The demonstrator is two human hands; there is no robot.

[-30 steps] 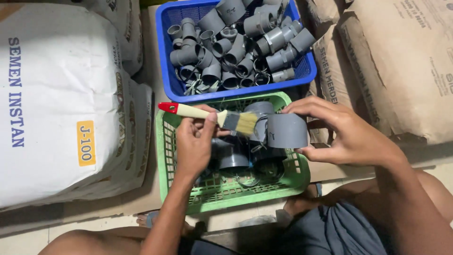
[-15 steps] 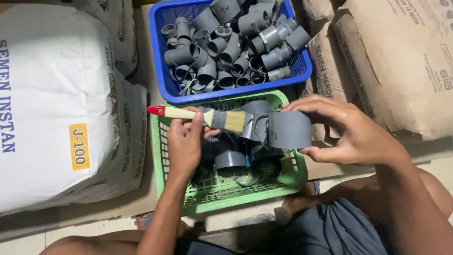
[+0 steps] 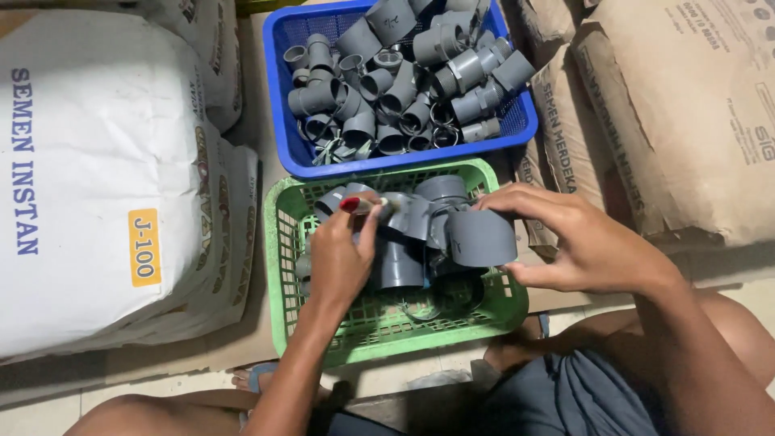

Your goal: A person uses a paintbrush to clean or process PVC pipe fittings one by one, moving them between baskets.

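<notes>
My left hand (image 3: 343,254) grips a paintbrush (image 3: 361,205) with a red-tipped handle; it points away from me, its bristles hidden behind grey fittings. My right hand (image 3: 585,238) holds a grey plastic pipe fitting (image 3: 482,238) by its rim over the green basket (image 3: 278,266). Several more grey fittings lie in the green basket between my hands. The blue basket (image 3: 284,113) behind it is heaped with grey pipe fittings.
A large white sack (image 3: 97,178) lies to the left of the baskets. Brown paper sacks (image 3: 686,113) are stacked to the right. The baskets rest on flattened cardboard (image 3: 161,355). My knees and dark shorts (image 3: 565,396) fill the bottom edge.
The brush has swung from lying sideways, bristles on the fitting, to pointing away from me. My left hand has turned with it. The right hand keeps the fitting in place.
</notes>
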